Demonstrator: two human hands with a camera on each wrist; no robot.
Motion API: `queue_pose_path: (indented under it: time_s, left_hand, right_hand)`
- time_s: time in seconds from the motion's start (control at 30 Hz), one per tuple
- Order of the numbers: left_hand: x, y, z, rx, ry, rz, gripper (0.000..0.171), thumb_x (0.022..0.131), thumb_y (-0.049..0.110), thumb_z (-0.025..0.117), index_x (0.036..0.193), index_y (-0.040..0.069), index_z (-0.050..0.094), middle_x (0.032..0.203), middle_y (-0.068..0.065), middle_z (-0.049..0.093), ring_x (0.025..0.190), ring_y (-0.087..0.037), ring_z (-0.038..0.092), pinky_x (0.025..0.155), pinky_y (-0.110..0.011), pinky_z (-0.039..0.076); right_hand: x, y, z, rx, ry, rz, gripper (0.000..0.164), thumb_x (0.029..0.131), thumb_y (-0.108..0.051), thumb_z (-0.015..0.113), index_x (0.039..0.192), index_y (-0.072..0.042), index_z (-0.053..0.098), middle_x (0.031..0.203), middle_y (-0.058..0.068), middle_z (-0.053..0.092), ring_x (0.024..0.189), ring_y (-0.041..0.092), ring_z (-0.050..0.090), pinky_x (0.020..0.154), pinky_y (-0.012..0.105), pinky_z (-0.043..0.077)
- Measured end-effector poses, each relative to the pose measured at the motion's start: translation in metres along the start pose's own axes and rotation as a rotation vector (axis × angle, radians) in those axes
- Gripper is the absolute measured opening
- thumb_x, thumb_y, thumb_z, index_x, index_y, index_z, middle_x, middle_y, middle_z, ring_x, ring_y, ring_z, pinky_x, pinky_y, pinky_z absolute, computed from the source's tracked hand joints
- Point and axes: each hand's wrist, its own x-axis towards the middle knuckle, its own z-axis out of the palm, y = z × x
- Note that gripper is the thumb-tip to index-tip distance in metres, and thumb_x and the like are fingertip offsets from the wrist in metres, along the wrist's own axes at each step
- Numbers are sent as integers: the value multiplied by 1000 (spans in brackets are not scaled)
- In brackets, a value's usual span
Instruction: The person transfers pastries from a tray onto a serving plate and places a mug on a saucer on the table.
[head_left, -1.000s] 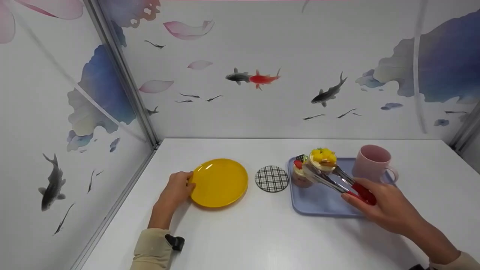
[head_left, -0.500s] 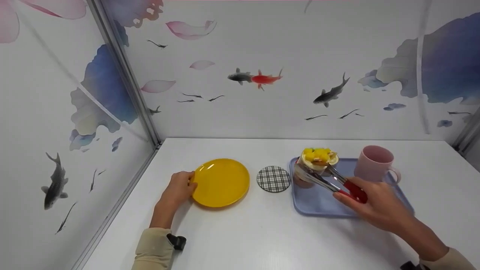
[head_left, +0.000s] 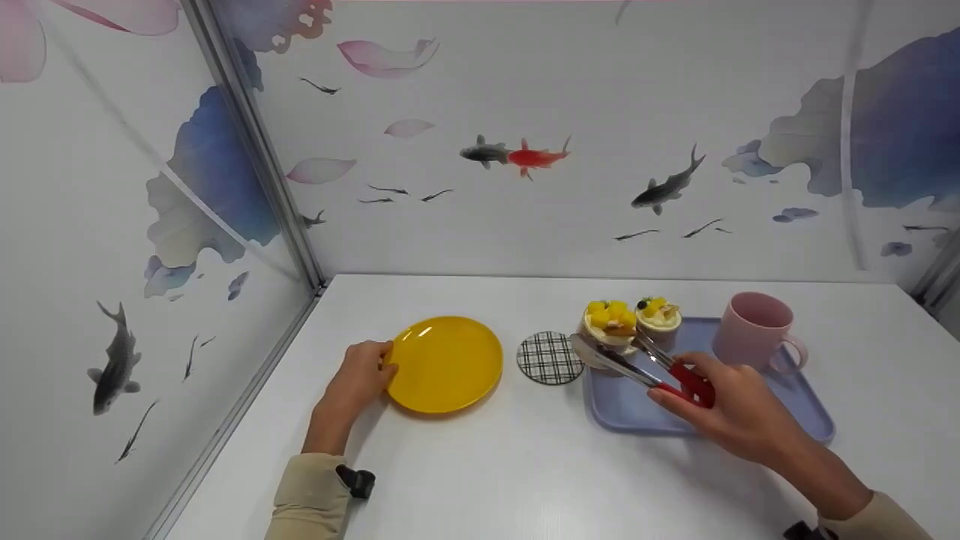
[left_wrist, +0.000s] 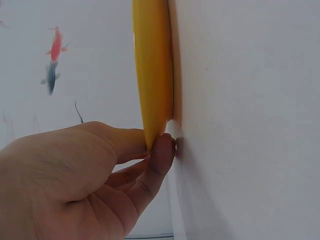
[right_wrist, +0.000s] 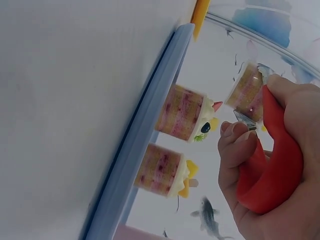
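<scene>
My left hand (head_left: 360,379) pinches the left rim of a yellow plate (head_left: 446,364), thumb above and fingers beneath, as the left wrist view shows. In my right hand (head_left: 750,412) are metal tongs with red handles (head_left: 697,386). Their tips grip a small layered cake cup (head_left: 609,322) topped with yellow fruit, raised over the tray's left end. Two more cake cups stand on the blue tray (head_left: 645,412): one with yellow fruit and cream (right_wrist: 159,170), another with a dark berry and red piece (right_wrist: 182,112). In the head view, the held cup hides one of them.
A pink mug (head_left: 754,330) stands at the tray's back right. Between plate and tray lies a round checked coaster (head_left: 550,358). Printed wall panels (head_left: 525,225) border the white table (head_left: 480,472) at the back and left.
The tongs and held cake cup have moved left across the tray. A cup behind them has come into view, while the red-topped one is now covered. My left hand stays on the plate.
</scene>
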Motion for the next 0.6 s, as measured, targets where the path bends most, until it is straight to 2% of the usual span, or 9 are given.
queue_pose_path:
  time_s: [0.3, 0.6]
  left_hand:
    - [1, -1, 0, 0, 15, 25, 31, 102, 3, 72, 132, -2, 73, 111, -12, 74, 94, -23, 59, 84, -32, 55]
    - [0, 2, 0, -5, -6, -13, 41, 104, 6, 70, 144, -3, 67, 120, -14, 73, 100, -25, 59, 92, -35, 57]
  right_hand:
    - [4, -9, 6, 15, -16, -2, 70, 92, -64, 79, 129, -6, 71, 84, -2, 70, 72, 15, 59, 56, 20, 53]
    - [9, -17, 15, 29, -32, -15, 67, 92, -61, 80, 130, -7, 72, 84, -3, 69, 72, 15, 59, 57, 19, 54]
